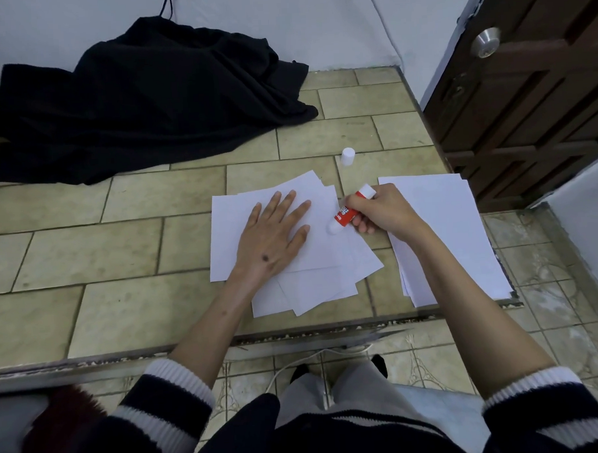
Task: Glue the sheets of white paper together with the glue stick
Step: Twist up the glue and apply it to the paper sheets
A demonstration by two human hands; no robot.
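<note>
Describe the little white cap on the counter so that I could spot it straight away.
Start at the tiled counter and find the fanned pile of white sheets under the left hand. Just beyond the pile's far right corner, the glue stick cap stands alone on bare tile. It is the only small upright white cylinder; the glue stick itself is red, gripped in the right hand.

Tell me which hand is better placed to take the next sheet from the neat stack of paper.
The right hand, in position: it hovers at the neat stack's near edge. But its fingers grip the glue stick. The left hand lies flat on the fanned sheets, farther away.
</note>
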